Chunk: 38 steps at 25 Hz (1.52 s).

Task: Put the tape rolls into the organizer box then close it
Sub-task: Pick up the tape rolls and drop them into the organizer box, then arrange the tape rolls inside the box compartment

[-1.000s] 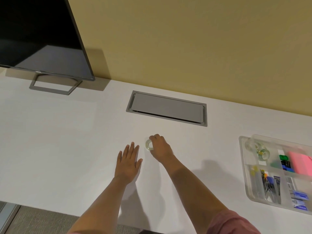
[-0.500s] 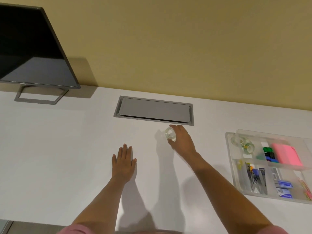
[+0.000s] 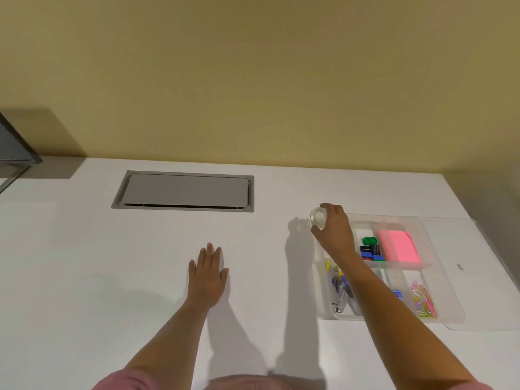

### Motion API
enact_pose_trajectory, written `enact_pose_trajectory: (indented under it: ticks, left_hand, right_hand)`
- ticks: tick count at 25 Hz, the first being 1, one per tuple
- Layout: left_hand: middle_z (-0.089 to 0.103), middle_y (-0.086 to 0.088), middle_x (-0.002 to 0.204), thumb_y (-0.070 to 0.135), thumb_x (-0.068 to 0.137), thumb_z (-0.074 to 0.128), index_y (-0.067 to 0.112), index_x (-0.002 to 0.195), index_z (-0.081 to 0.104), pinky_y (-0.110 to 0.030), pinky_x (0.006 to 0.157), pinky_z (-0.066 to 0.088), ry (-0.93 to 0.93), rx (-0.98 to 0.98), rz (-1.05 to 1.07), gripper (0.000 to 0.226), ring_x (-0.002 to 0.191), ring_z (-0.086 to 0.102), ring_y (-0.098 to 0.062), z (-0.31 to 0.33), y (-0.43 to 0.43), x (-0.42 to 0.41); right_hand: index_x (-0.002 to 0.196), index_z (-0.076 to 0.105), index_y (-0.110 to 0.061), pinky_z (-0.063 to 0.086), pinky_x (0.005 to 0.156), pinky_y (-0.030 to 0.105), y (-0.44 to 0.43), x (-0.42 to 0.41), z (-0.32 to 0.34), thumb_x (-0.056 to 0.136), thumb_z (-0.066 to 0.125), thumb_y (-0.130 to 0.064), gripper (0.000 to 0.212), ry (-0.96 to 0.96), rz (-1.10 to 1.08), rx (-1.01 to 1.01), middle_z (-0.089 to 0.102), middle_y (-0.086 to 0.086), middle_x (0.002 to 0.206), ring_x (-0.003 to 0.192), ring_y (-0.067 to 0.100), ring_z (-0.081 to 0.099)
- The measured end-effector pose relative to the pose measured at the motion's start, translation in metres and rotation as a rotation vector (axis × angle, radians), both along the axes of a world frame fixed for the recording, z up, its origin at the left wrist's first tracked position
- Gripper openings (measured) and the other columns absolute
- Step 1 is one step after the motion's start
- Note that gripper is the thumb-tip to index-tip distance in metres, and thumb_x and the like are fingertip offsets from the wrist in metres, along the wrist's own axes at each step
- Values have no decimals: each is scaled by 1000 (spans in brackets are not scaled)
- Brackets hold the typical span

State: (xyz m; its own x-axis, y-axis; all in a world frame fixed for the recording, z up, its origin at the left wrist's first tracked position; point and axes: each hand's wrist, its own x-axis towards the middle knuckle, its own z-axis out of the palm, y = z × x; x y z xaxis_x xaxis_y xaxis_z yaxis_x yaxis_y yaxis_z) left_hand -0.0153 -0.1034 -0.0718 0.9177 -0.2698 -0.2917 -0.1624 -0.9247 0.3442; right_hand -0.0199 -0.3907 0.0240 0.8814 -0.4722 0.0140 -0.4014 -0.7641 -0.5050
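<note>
My right hand grips a clear tape roll and holds it above the far left corner of the open clear organizer box. The box lies at the right of the white desk and holds pink sticky notes, binder clips, paper clips and other small office items. Its clear lid lies flat, spread out on the box's right side. My right hand and forearm hide the box's far left compartment. Flat on the desk, left of the box, rests my left hand, fingers spread.
A grey cable hatch is set into the desk near the yellow wall. A monitor's corner shows at the far left. The desk's right edge lies just beyond the lid.
My right hand has carried the tape roll from the middle of the desk rightward to the box's far left corner. The view has swung right. My left hand stays flat on the desk.
</note>
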Motion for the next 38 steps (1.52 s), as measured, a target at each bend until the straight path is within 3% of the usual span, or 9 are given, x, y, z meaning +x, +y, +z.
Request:
enact_pose_trajectory:
  ticks: [8,12,15,19,23,27,31,34,38]
  left_hand:
    - [-8,-7,160,35,100,27,17,150,3,-45,120,5,38,57,-56,58,148,-2,-23,4,-110,-22]
    - [-5,-7,160,35,100,29,16,149,5,-45,120,8,45,77,-34,58,148,0,-24,4,-137,-27]
    - [11,-9,159,31,99,33,14,147,20,-44,118,14,23,8,17,52,147,13,-24,8,-154,-24]
    - [50,-9,141,23,97,43,12,130,50,-41,110,35,-137,-200,105,36,129,48,-25,24,-181,-16]
    - [66,-8,120,13,91,53,10,112,63,-42,97,48,-348,-407,130,24,111,62,-28,51,-214,-2]
    - [49,-8,141,21,92,54,15,116,62,-40,109,31,-306,-328,-36,26,133,42,-24,64,-248,8]
    - [10,-6,160,31,96,45,20,126,53,-40,120,7,-168,-55,-235,33,148,4,-21,57,-269,13]
    - [-2,-6,160,33,98,38,21,129,51,-41,120,1,-135,88,-285,36,148,-4,-21,50,-276,14]
    - [-6,-6,160,35,99,36,22,130,50,-42,120,0,-143,125,-290,37,148,-6,-21,46,-277,13]
  right_hand:
    - [133,43,-7,53,76,38,-61,-30,-22,82,62,-5,55,274,243,-121,43,13,134,120,30,46]
    - [134,41,-9,51,70,35,-64,-31,-32,84,54,6,54,355,389,-185,42,11,135,120,27,44]
    - [135,41,-9,50,73,35,-67,-28,-38,84,52,9,56,358,479,-236,42,11,136,121,27,43]
    - [136,41,-8,49,86,35,-73,-20,-40,84,57,6,57,375,568,-275,42,13,137,126,28,39]
    - [132,48,-10,46,92,36,-86,-18,-38,84,64,-4,51,254,506,-27,48,13,132,124,29,41]
    - [117,62,-6,48,89,40,-113,-12,-34,86,52,6,35,68,308,-10,60,15,120,116,32,49]
    - [122,61,-13,43,93,34,-132,-9,-32,93,51,-6,31,269,434,-215,61,8,126,117,28,50]
    - [124,60,-17,38,99,34,-132,-8,-35,95,50,-17,31,337,518,-373,61,4,129,120,27,49]
    - [122,60,-21,33,102,35,-128,-10,-45,94,50,-18,30,352,583,-511,65,2,121,118,27,48]
